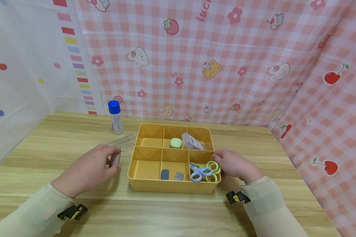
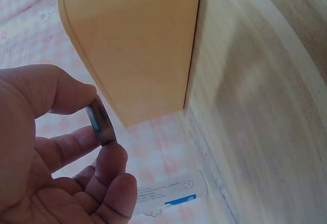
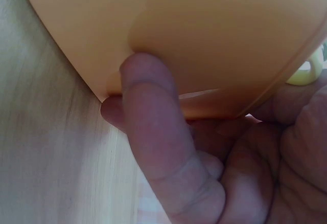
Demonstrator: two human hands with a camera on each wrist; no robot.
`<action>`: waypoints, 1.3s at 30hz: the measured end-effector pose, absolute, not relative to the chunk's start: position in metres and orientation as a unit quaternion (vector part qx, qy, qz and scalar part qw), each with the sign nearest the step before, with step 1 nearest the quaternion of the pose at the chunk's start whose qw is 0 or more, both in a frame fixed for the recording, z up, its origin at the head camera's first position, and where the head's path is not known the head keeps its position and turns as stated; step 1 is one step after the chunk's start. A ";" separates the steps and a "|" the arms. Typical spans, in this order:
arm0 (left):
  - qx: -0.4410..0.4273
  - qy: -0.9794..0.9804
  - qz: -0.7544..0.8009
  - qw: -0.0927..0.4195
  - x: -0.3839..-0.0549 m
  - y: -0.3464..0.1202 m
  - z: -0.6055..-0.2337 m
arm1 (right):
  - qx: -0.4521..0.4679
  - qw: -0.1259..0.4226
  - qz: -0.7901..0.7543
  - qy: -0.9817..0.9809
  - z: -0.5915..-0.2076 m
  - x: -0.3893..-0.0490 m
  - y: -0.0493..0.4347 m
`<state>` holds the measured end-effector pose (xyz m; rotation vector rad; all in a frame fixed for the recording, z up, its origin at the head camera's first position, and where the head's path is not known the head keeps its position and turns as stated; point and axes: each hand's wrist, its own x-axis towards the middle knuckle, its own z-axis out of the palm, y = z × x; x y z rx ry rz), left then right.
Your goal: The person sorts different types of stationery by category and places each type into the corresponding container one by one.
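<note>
My left hand (image 1: 90,168) pinches a small flat dark grey piece (image 2: 101,120) between thumb and fingertips, left of a yellow divided storage box (image 1: 173,187). What kind of piece it is cannot be told. At the box's right side, my right hand (image 1: 235,166) grips the wall, thumb at the rim and fingers against the outside (image 3: 153,111). Blue-handled scissors (image 1: 200,172) and green-handled scissors (image 1: 213,167) lie in the front right compartment. The front middle one holds a dark grey piece (image 1: 164,174) and a lighter grey piece (image 1: 179,176).
In the box's back row are a pale green rounded item (image 1: 176,143) and a translucent case (image 1: 192,142) leaning on a divider. A blue-capped glue stick (image 1: 116,118) stands behind my left hand. A clear ruler (image 1: 121,141) lies beside the box. Patterned cloth (image 1: 190,85) hangs behind the table.
</note>
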<state>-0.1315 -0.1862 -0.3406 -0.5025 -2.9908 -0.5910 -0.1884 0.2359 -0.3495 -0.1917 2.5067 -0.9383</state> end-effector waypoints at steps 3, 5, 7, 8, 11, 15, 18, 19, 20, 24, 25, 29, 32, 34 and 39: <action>-0.163 -0.967 -0.194 0.031 -0.131 -0.186 -0.339 | -0.069 0.227 -0.342 0.909 -0.350 -0.188 0.236; -0.161 -0.967 -0.197 0.034 -0.130 -0.185 -0.339 | -0.069 0.227 -0.342 0.909 -0.350 -0.189 0.236; -0.160 -0.967 -0.198 0.036 -0.129 -0.185 -0.338 | -0.069 0.227 -0.342 0.909 -0.350 -0.189 0.236; -0.159 -0.967 -0.198 0.036 -0.129 -0.185 -0.338 | -0.070 0.227 -0.341 0.910 -0.350 -0.189 0.236; -0.157 -0.967 -0.199 0.037 -0.128 -0.184 -0.337 | -0.071 0.225 -0.339 0.911 -0.350 -0.189 0.236; -0.157 -0.967 -0.199 0.039 -0.128 -0.183 -0.336 | -0.074 0.224 -0.337 0.912 -0.349 -0.189 0.236; -0.161 -0.966 -0.201 0.040 -0.128 -0.182 -0.335 | -0.075 0.225 -0.337 0.911 -0.349 -0.189 0.236; -0.163 -0.965 -0.202 0.041 -0.128 -0.182 -0.335 | -0.074 0.225 -0.338 0.911 -0.349 -0.189 0.236; -0.165 -0.964 -0.203 0.042 -0.128 -0.182 -0.335 | -0.074 0.226 -0.338 0.910 -0.349 -0.189 0.236; -0.172 -0.963 -0.204 0.049 -0.127 -0.181 -0.336 | -0.075 0.227 -0.339 0.910 -0.349 -0.189 0.237; -0.173 -0.962 -0.203 0.050 -0.126 -0.181 -0.336 | -0.075 0.226 -0.339 0.910 -0.349 -0.189 0.237; -0.175 -0.962 -0.203 0.049 -0.126 -0.179 -0.335 | -0.076 0.225 -0.338 0.911 -0.349 -0.189 0.237; -0.176 -0.962 -0.204 0.047 -0.125 -0.178 -0.333 | -0.076 0.225 -0.340 0.910 -0.349 -0.189 0.237; -0.176 -0.962 -0.204 0.047 -0.124 -0.177 -0.332 | -0.076 0.224 -0.341 0.910 -0.349 -0.189 0.237; -0.180 -0.961 -0.206 0.048 -0.122 -0.174 -0.331 | -0.076 0.223 -0.341 0.910 -0.350 -0.189 0.237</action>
